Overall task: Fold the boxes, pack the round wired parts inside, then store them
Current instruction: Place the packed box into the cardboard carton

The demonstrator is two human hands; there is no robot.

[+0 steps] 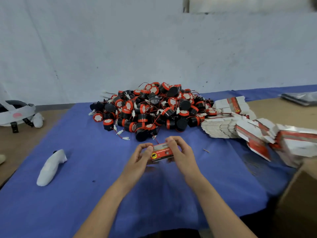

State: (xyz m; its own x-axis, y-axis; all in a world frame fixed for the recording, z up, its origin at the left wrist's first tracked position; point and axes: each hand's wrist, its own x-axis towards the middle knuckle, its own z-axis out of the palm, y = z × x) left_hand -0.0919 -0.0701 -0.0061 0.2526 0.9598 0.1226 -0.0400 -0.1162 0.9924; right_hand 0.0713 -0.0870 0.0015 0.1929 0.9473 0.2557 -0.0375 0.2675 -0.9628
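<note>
A small red box (pixel 162 152) (elephant badge on its front face) is held just above the blue-covered table (pixel 85 194), near its front middle. The left hand (pixel 139 157) grips the box's left end with curled fingers and thumb. The right hand (pixel 180 152) is curled over its top right end. What lies inside the box cannot be told. Behind it sits a heap of round wired parts (pixel 151 109), black with red bands. To the right, flat unfolded boxes (pixel 221 127) lie stacked and fanned. A brown carton (pixel 301 194) stands at the table's right edge, its inside hidden.
</note>
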